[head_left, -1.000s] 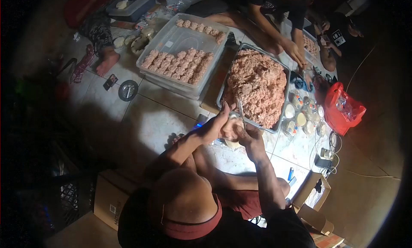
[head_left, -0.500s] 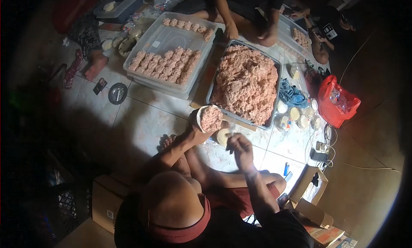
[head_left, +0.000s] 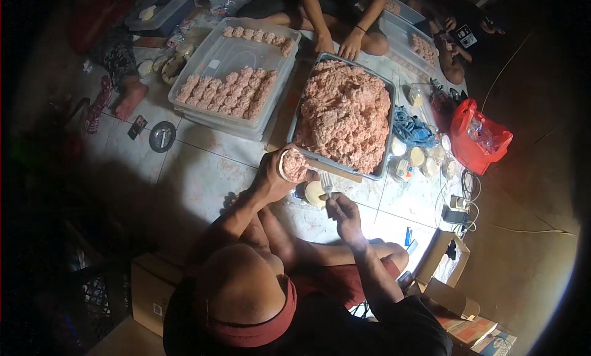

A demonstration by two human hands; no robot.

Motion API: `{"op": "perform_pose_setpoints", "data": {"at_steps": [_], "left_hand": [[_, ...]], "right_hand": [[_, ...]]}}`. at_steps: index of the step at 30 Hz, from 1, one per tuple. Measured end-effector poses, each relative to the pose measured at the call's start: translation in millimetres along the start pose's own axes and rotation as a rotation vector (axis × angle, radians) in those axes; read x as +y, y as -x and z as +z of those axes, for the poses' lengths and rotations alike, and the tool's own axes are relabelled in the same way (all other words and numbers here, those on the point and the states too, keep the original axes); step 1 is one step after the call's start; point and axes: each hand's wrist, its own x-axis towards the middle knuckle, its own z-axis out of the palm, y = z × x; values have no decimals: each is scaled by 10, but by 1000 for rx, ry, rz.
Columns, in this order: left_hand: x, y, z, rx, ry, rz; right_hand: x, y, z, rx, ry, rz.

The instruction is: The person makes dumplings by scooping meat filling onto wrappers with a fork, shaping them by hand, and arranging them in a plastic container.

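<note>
My left hand (head_left: 272, 176) is closed around a round pale dough wrapper filled with pink minced meat (head_left: 295, 166), its opening facing up. My right hand (head_left: 345, 215) grips a metal fork (head_left: 326, 182) with the tines pointing away from me, just right of the wrapper and apart from the meat. Below and between both hands lies a pile of pale round wrappers (head_left: 314, 193), partly hidden. Just beyond my hands stands a grey tub (head_left: 292, 129) heaped with pink minced meat (head_left: 346, 116).
Left of the tub, a clear plastic container (head_left: 221, 125) holds rows of meat-filled pieces. At right are a blue cloth (head_left: 412, 127), more wrappers (head_left: 417, 156), a red plastic bag (head_left: 477, 137) and cables (head_left: 471, 196). A co-worker's hands (head_left: 338, 46) are at the tub's far edge.
My left hand has closed further around the wrapper, and its meat sits lower and tighter. The fork, blurred before, now shows clearly. The co-worker's hands have come together at the tub's far edge.
</note>
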Motion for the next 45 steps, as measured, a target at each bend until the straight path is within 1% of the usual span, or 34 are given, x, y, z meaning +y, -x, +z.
{"op": "perform_pose_setpoints", "data": {"at_steps": [1,2,3,5,6,7,9,10,11,13,14,15,17,19,21,23,24,25,26,27,28,29,31,32,33,34,35,36,37,39,41,42,43,45], "left_hand": [[-2,-7,5,54,7,2],[-74,-18,28,90,84,88],[-98,-18,20,81,82,90],[-102,-24,-20,-79,137,58],[-185,-6,-2,-106,150,57],[-203,-20,34,-110,153,59],[-188,-14,98,-171,-57,51],[-155,-24,82,-163,-57,51],[-125,-14,52,-92,-64,65],[-46,-19,-20,51,-75,90],[-98,-28,-129,-74,-50,67],[-125,-11,-166,-55,-49,101],[-23,-7,-188,-6,-86,62],[6,-29,-197,-36,-65,68],[8,-32,-152,-71,-43,70],[-72,-43,-19,91,155,316],[-147,-32,12,-10,136,293],[-262,-12,68,-111,118,269],[-442,36,219,-157,134,197],[-410,37,283,-12,74,252],[-377,40,342,137,8,294],[-384,25,280,149,-74,217],[-312,1,18,-193,150,74],[-415,22,-100,-231,179,136],[-430,5,-88,-203,298,144],[-439,-13,-77,-176,416,156],[-435,-18,-47,-173,406,77],[-258,-31,-39,-155,393,98],[-136,-20,-8,-137,382,117],[-226,18,137,-161,410,67],[-218,65,291,-90,87,258],[-162,59,381,26,208,167],[-142,54,352,26,206,168],[-70,27,210,120,-3,184]], "right_hand": [[47,7,43,-17,-42,30],[84,15,67,-52,-109,45],[115,21,85,-44,-114,42],[95,-10,175,-67,-168,33],[83,-62,218,-56,-93,-57],[17,-126,273,-51,-93,-56],[-165,-202,351,118,590,-450],[-340,-201,360,141,628,-356],[-282,-223,256,185,700,-440],[-424,-147,171,215,623,-302],[-319,-131,101,220,573,-358],[-208,-93,67,215,574,-351],[-29,10,25,87,174,-27],[53,31,113,-19,-37,26],[120,31,177,-72,-157,65],[118,-8,270,-94,-193,20],[121,-29,326,-118,-227,-20],[125,-64,420,-112,-225,-20],[127,-123,525,11,-59,-169],[114,-169,570,130,110,-316],[69,-238,539,146,271,-434],[-1,-174,449,179,418,-366],[-80,-91,262,190,386,-390],[-122,-6,194,174,325,-259],[-93,45,173,173,325,-254],[-53,89,153,96,169,-154],[-17,117,141,20,12,-59],[3,109,175,-27,63,-101],[36,103,240,-37,-19,-73],[97,43,386,-17,-50,-119],[96,-53,597,168,75,-307],[56,-172,654,258,369,-548],[-17,-151,646,259,367,-549],[-191,-74,558,300,471,-355]]}}
